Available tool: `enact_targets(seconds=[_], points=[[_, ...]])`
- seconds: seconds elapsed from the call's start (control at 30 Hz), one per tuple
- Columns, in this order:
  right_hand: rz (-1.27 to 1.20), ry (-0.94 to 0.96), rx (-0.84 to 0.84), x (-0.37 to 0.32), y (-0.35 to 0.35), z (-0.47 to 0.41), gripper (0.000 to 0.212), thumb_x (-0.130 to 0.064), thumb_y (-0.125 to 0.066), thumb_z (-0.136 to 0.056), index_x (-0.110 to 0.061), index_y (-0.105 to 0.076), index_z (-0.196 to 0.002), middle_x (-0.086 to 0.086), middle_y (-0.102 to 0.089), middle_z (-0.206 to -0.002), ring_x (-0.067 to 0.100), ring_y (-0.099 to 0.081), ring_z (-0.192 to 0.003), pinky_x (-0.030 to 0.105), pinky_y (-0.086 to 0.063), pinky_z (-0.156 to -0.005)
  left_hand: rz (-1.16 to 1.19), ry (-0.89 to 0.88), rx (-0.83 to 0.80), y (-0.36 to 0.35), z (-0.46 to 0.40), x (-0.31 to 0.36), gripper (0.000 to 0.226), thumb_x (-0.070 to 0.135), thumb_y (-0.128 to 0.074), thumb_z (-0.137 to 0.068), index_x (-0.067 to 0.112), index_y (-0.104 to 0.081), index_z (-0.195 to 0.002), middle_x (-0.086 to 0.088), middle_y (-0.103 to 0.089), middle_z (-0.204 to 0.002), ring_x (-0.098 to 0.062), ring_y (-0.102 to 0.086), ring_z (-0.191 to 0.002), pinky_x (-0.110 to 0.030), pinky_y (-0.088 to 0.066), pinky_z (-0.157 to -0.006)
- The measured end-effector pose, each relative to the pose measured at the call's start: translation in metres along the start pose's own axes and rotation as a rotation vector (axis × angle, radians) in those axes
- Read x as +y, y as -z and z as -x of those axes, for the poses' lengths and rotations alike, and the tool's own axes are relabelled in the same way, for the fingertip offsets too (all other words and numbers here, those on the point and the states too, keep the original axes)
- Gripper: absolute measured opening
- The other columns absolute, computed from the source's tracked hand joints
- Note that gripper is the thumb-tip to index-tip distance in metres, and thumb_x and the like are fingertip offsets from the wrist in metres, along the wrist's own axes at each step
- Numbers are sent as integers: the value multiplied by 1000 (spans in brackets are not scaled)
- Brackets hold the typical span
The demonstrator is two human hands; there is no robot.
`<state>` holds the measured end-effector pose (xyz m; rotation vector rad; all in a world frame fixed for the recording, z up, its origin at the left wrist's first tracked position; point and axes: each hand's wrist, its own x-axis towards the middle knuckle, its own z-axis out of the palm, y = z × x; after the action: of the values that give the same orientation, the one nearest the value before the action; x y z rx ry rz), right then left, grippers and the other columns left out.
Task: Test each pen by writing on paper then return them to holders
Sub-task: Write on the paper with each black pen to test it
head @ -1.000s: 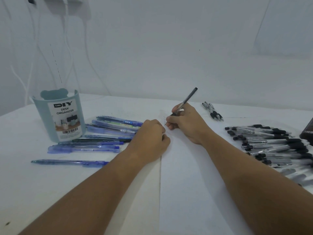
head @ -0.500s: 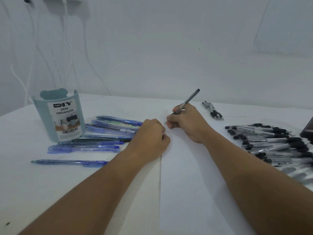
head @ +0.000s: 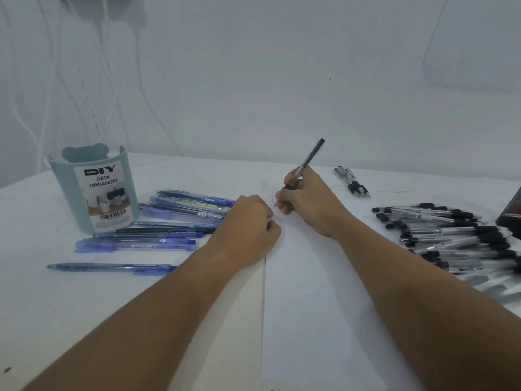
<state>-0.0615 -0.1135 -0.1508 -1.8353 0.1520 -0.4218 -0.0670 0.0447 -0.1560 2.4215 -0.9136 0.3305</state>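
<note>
Paper point(head: 310, 277) lies flat on the white table point(head: 42, 306), running from the near edge toward the middle, with a short column of small marks at its far left corner. The right hand point(head: 307, 203) rests on the far part of the sheet, its thumb and fingers curled round a dark pen point(head: 308, 159) near the tip. The pen tilts up and away to the right, and its tip is at the paper beside the marks; the tip itself is hidden by the fingers. The left hand point(head: 248, 224) rests on the left edge of the paper as a loose fist, fingers curled under; whether it holds anything cannot be told. The two hands lie just beside each other. To the left, a pale blue desk organizer point(head: 93, 190) stands upright on the table, with a printed label on its front. A group of blue pens point(head: 169, 218) lies flat between the organizer and the left hand, and a single blue pen point(head: 110, 268) lies apart, nearer the viewer. To the right, a large pile of clear pens with black caps point(head: 456, 238) lies on the table. Three more black-tipped pens point(head: 352, 183) lie together beyond the right hand. A dark box point(head: 511, 214) shows partly at the right edge.
</note>
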Motion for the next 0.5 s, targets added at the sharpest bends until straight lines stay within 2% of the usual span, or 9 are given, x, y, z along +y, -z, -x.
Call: enact_targets(seconds=[0.3, 0.5], points=[[-68, -21, 37, 1, 1, -2, 25, 6, -60, -82, -12, -44, -89, 11, -58, -70, 28, -59, -65, 37, -47, -63, 7, -7, 11, 0, 0, 0, 29, 23, -48, -93, 4, -68, -102, -4, -59, -112, -15, -51, -101, -26, -41, -86], [-25, -13, 19, 0, 0, -3, 24, 5, -59, -81, -13, -44, -88, 10, -59, -67, 27, -58, -63, 37, -48, -62, 14, -8, 8, 0, 0, 0, 29, 23, -48, -93, 5, -68, -104, -4, -58, -113, -15, -51, -103, -25, -41, -88]])
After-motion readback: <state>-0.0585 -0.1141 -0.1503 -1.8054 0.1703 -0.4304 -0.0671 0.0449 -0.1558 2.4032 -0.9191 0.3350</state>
